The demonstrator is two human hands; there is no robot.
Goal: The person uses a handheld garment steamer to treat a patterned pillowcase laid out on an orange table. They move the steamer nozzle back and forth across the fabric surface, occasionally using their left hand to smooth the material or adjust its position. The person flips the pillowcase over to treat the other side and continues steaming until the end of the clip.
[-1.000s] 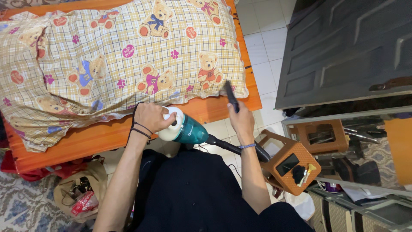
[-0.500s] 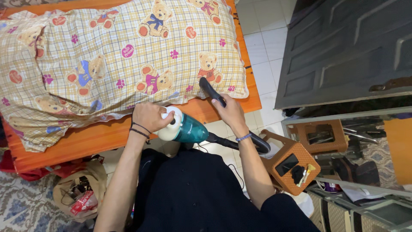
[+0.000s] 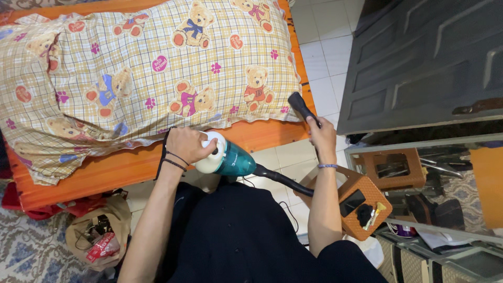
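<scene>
The left hand (image 3: 187, 144) is wrapped over the white rear end of a small handheld vacuum (image 3: 226, 159), fingers closed on it, with black bands around that wrist. The vacuum's teal body lies across the person's lap, just off the near edge of an orange wooden bed frame (image 3: 131, 166). From its front a black hose (image 3: 283, 181) curves to the right, passing behind the right forearm. The right hand (image 3: 321, 134) is clenched around the upper stretch of that hose, and the black nozzle (image 3: 298, 102) sticks up out of the fist, tilted to the left. Its tip sits at the near right corner of the bed frame, just beside the corner of a pillow (image 3: 152, 73) in a yellow checked cover printed with teddy bears and hearts; I cannot tell whether the tip touches the fabric.

The pillow fills most of the frame's top. Below the right elbow stands a small brown plastic stool (image 3: 367, 202) on the white tiled floor. A dark panelled door (image 3: 419, 57) lies to the right. Near the person's left knee an open bag (image 3: 97, 230) sits on a patterned rug (image 3: 31, 251).
</scene>
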